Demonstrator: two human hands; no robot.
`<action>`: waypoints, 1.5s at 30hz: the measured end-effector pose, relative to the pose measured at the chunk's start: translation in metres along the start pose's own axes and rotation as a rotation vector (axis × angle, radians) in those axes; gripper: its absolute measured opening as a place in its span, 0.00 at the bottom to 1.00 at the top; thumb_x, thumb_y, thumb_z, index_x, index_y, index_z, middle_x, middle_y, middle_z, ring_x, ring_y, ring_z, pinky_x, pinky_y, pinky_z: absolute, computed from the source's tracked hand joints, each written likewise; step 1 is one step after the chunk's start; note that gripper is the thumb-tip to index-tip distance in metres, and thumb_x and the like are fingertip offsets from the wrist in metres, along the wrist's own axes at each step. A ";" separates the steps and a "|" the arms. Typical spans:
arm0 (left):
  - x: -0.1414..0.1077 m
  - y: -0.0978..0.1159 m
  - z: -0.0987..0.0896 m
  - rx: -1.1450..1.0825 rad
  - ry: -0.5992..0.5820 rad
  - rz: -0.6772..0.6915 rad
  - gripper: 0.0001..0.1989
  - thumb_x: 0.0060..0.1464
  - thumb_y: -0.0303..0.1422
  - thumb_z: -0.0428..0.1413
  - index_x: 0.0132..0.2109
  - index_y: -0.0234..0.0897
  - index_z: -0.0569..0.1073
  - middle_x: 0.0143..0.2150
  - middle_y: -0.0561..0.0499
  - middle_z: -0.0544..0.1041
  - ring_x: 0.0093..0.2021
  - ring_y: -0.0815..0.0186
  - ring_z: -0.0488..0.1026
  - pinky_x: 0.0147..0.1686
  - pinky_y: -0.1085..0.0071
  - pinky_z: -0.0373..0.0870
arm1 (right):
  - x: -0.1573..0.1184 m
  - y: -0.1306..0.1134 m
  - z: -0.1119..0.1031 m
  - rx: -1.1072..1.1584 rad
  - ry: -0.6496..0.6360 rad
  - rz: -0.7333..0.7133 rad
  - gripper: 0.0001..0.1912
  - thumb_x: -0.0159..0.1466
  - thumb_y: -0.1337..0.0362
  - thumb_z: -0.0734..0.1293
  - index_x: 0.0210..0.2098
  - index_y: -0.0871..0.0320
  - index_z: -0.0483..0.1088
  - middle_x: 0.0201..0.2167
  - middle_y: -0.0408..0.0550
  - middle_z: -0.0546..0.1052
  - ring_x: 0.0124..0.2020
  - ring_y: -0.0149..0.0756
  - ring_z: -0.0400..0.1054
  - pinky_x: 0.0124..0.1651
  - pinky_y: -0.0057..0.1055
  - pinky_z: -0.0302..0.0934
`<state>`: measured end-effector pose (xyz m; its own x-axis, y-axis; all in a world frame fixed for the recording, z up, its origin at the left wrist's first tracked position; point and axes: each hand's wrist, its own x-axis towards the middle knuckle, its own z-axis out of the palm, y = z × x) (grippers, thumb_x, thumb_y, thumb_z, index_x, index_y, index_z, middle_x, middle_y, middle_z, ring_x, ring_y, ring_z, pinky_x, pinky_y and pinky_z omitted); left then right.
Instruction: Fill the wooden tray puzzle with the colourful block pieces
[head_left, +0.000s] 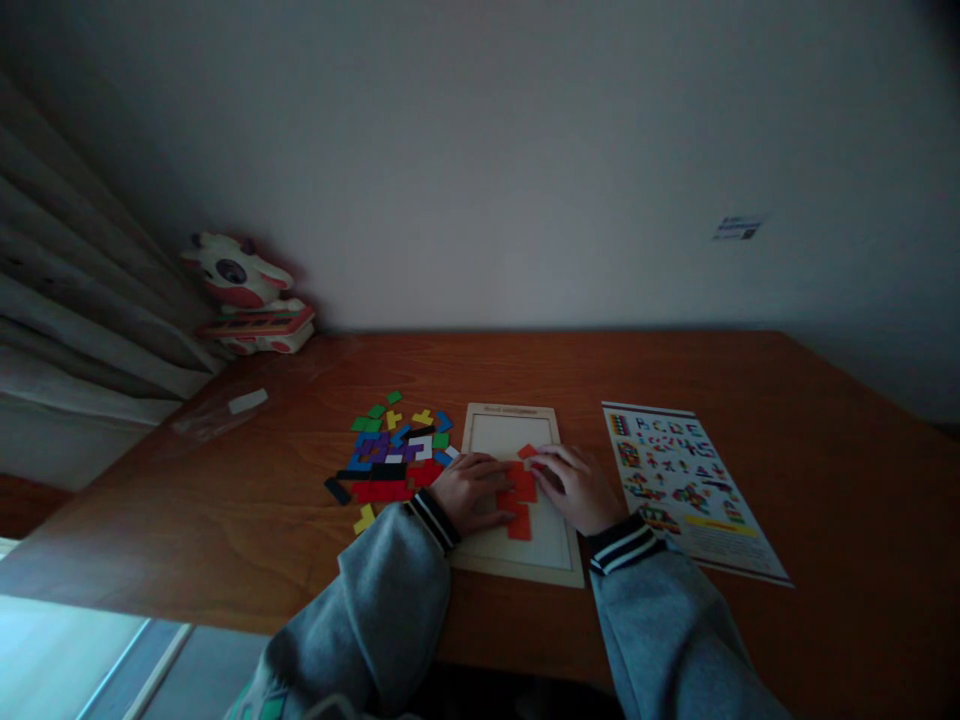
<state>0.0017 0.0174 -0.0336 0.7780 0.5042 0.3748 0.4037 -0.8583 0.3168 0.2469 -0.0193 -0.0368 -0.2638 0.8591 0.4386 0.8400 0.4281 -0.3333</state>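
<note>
A pale wooden puzzle board (562, 555) lies on the table with orange pieces (519, 522) on its inner surface. My left hand (471, 492) rests on the left part of the board, its fingers spread and touching the orange pieces. At the right side of the board, my right hand (577, 488) has its thumb and forefinger closed on a small orange piece (527, 451), tilted above the other orange ones. Left of the board lies a group of loose coloured pieces (382, 490) in red, black, purple, blue, green, yellow and white.
A printed pattern sheet (694, 500) lies to the right of the board. At the back left stands a cow-shaped toy keyboard (259, 320), with a clear plastic bag (217, 415) in front of it. Curtain (82, 280) hangs at the left; a wall rises behind the table (840, 480).
</note>
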 end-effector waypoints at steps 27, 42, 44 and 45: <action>-0.001 -0.005 0.004 0.006 0.010 0.009 0.24 0.56 0.52 0.59 0.51 0.41 0.78 0.55 0.45 0.78 0.54 0.55 0.72 0.54 0.57 0.70 | -0.002 0.003 0.004 0.060 -0.032 0.000 0.11 0.69 0.62 0.63 0.45 0.52 0.77 0.39 0.49 0.76 0.41 0.39 0.72 0.46 0.39 0.66; -0.001 -0.007 0.006 -0.022 -0.005 0.029 0.24 0.56 0.53 0.58 0.51 0.41 0.78 0.55 0.45 0.78 0.55 0.57 0.73 0.55 0.59 0.70 | -0.001 0.000 0.001 0.037 -0.023 0.013 0.10 0.68 0.59 0.65 0.45 0.51 0.76 0.41 0.49 0.75 0.44 0.41 0.71 0.48 0.40 0.66; -0.001 -0.006 0.005 -0.022 -0.006 0.025 0.24 0.56 0.53 0.59 0.50 0.42 0.78 0.55 0.45 0.78 0.55 0.57 0.73 0.55 0.58 0.69 | -0.001 -0.001 0.000 0.041 -0.018 0.017 0.10 0.68 0.59 0.65 0.45 0.51 0.76 0.41 0.49 0.75 0.44 0.41 0.71 0.48 0.40 0.67; -0.001 -0.006 0.005 -0.022 -0.004 0.026 0.24 0.56 0.53 0.59 0.50 0.42 0.78 0.55 0.45 0.77 0.54 0.57 0.73 0.55 0.59 0.69 | 0.000 -0.002 0.000 0.043 -0.017 0.021 0.10 0.68 0.59 0.64 0.45 0.51 0.76 0.41 0.49 0.74 0.44 0.41 0.71 0.48 0.40 0.67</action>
<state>0.0013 0.0216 -0.0402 0.7897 0.4817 0.3800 0.3731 -0.8687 0.3259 0.2455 -0.0205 -0.0362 -0.2546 0.8724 0.4173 0.8241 0.4215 -0.3783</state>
